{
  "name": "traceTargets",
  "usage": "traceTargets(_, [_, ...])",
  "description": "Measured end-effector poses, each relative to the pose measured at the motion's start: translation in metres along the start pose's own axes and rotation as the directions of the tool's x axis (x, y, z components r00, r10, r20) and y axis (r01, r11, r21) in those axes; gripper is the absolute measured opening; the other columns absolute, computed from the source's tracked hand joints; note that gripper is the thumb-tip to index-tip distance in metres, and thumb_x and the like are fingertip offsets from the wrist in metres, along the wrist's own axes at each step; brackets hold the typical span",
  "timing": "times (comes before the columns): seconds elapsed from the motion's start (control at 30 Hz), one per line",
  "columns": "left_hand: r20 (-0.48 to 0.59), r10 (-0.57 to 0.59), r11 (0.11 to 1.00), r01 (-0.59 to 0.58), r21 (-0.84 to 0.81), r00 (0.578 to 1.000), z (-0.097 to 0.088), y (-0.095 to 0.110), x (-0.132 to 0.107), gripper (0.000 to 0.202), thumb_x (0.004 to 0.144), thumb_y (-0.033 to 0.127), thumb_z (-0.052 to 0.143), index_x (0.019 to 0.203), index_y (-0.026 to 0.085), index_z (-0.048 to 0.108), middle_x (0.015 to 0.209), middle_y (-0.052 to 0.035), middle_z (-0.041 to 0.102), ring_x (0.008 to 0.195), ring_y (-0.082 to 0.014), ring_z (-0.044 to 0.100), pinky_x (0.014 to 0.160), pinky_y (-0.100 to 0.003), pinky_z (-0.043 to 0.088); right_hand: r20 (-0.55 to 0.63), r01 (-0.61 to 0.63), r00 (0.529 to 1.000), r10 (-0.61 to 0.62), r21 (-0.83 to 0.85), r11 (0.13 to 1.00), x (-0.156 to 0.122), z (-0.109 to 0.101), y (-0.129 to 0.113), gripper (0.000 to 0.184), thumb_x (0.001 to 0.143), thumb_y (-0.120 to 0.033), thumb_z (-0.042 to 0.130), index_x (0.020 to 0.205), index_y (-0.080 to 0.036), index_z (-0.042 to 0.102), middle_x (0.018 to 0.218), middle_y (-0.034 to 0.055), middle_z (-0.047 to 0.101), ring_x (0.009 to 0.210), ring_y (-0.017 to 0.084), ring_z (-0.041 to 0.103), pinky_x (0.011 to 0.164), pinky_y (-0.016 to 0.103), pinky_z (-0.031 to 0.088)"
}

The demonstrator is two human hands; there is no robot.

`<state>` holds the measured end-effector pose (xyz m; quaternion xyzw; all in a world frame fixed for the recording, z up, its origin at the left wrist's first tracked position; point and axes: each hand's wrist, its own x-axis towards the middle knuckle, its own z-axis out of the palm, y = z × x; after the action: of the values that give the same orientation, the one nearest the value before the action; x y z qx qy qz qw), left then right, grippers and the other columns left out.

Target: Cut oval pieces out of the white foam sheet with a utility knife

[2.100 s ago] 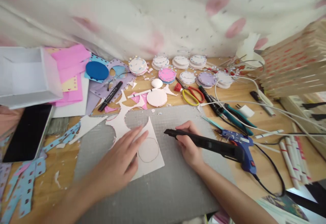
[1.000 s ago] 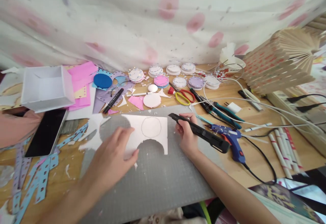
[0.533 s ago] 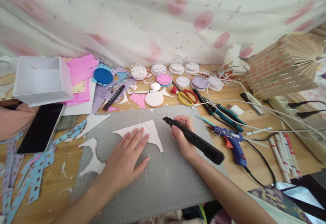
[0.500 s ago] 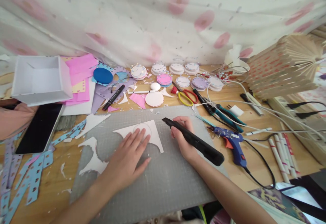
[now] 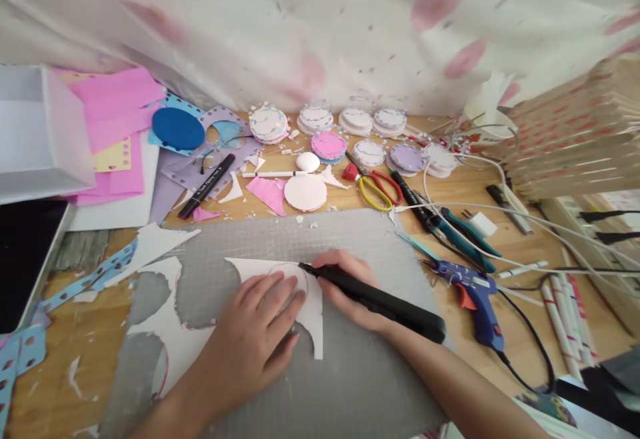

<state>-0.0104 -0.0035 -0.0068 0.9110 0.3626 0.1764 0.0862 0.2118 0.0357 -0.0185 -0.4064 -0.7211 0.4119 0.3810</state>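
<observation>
My left hand (image 5: 253, 332) lies flat with its fingers spread over a white card piece (image 5: 314, 302), which has a pencilled circle and curved cut edges. In my right hand (image 5: 353, 279) is a long black utility knife (image 5: 387, 306). Its tip touches or nearly touches the card's upper edge, close to the circle's outline. Beneath both hands is a grey cutting mat (image 5: 345, 386). A larger white offcut (image 5: 187, 342) with rounded cut-outs sits left of the card, partly covered by my left wrist.
Stacked decorated discs (image 5: 315, 119) line the back. Scissors (image 5: 377, 192), green-handled pliers (image 5: 470, 239) and a blue glue gun (image 5: 470, 292) lie at right among white cables (image 5: 500, 202). A black marker (image 5: 207, 186), white box (image 5: 65, 139) and phone (image 5: 27, 259) are at left.
My right hand has brought the knife left and down, onto the card's upper edge beside the circle. My left hand remains on the card. The view has moved closer.
</observation>
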Motion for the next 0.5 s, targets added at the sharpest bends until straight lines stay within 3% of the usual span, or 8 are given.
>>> traceTargets(0.27, [-0.037,-0.052,0.995,0.049,-0.091,0.998,0.0061,-0.004,0.0004,0.036,0.089,0.023,0.056,0.123,0.013,0.063,0.141,-0.0186,0.053,0.134,-0.0317,0.042,0.106,-0.046,0.037,0.017,0.006,1.0,-0.006,0.005,1.0,0.0063,-0.0016,-0.002,0.021,0.084,-0.01,0.055,0.102,-0.02,0.058,0.081,0.0004,0.061,0.068,0.012,0.056,0.063,0.024,0.046])
traceTargets(0.5, [-0.011,-0.063,0.988,0.061,-0.142,0.998,0.0101,-0.0063,0.0018,0.036,0.087,0.022,0.058,0.122,0.013,0.063,0.144,-0.0192,0.048,0.14,-0.0342,0.035,0.112,-0.049,0.03,0.054,0.037,0.998,-0.033,-0.064,0.997,0.0076,-0.0016,-0.002,0.023,0.083,-0.007,0.053,0.103,-0.019,0.057,0.077,-0.0002,0.056,0.063,0.012,0.048,0.056,0.023,0.04])
